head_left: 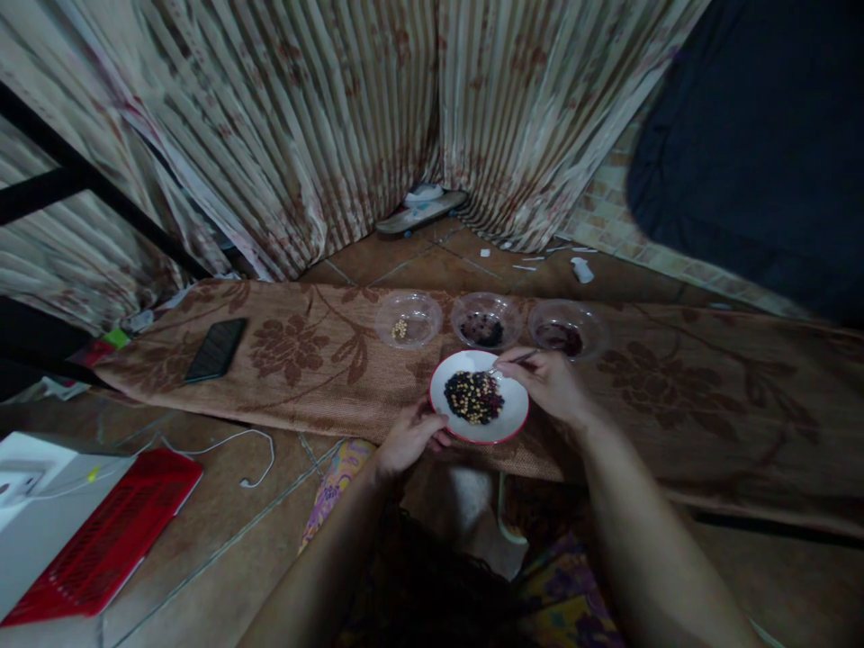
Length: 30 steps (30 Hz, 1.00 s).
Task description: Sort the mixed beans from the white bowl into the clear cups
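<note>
A white plate with a red rim (pixel 454 382) lies on a brown flowered mat (pixel 303 369) and holds a heap of mixed dark and pale beans (pixel 473 397). My left hand (pixel 409 438) grips the plate's near left edge. My right hand (pixel 552 383) is closed on thin metal tweezers (pixel 513 361), whose tips point at the plate's far edge. Behind the plate stand three clear bowls: the left one (pixel 409 319) has a few pale beans, the middle one (pixel 486 320) dark beans, the right one (pixel 567 328) dark reddish beans.
A black phone (pixel 216 349) lies on the mat's left part. A red and white box (pixel 81 531) and a white cable (pixel 233 445) sit on the tiled floor at lower left. Patterned curtains (pixel 303 117) hang behind, with a sandal (pixel 422 210) beneath them.
</note>
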Each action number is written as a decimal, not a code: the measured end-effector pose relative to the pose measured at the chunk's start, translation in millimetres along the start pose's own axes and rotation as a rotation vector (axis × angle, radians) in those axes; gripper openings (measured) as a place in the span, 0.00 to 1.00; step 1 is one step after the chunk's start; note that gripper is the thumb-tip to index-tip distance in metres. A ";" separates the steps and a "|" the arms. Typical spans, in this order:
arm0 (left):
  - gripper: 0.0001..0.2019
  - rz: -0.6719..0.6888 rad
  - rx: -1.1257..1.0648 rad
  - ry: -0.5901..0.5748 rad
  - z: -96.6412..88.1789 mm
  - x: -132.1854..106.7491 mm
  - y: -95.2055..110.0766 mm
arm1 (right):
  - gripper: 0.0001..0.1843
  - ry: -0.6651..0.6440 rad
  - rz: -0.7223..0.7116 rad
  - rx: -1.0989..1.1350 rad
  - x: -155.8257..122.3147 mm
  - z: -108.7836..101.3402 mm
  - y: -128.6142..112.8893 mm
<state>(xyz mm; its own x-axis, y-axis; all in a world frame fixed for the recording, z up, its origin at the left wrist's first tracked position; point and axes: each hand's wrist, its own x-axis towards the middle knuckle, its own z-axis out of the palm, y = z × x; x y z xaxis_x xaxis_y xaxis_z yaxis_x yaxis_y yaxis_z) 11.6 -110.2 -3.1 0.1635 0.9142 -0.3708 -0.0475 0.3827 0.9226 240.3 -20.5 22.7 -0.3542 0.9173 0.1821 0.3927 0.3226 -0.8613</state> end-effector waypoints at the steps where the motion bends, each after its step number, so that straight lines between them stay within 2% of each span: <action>1: 0.14 -0.002 0.001 0.001 0.0 0.1 -0.3 | 0.13 0.022 -0.001 0.035 -0.1 -1.0 -0.2; 6: 0.13 -0.004 0.017 0.019 -0.4 0.8 -2.0 | 0.13 0.172 0.007 0.137 1.4 -6.6 -3.4; 12: 0.15 -0.009 0.010 0.025 -1.2 1.1 -1.7 | 0.14 0.500 0.016 0.135 20.8 -6.9 8.2; 15: 0.15 -0.014 0.008 0.025 -1.3 1.0 -2.2 | 0.15 0.553 0.030 0.176 30.8 -4.4 16.9; 21: 0.14 -0.011 0.002 0.032 -0.7 0.0 -0.7 | 0.15 0.525 0.035 0.145 19.9 -5.9 7.7; 27: 0.14 -0.007 0.003 0.016 -1.5 1.0 -1.3 | 0.12 0.169 0.036 0.141 1.4 -8.0 -1.9; 30: 0.14 -0.004 -0.005 0.014 -1.4 1.5 -2.5 | 0.13 0.063 0.027 0.131 0.8 -4.2 -3.1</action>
<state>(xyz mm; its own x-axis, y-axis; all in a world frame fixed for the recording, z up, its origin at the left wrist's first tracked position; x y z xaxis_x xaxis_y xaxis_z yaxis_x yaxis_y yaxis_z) 10.6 -109.6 -6.2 0.1499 0.9144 -0.3759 -0.0517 0.3869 0.9206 242.4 -19.8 27.5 -0.2894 0.9395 0.1834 0.2858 0.2676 -0.9202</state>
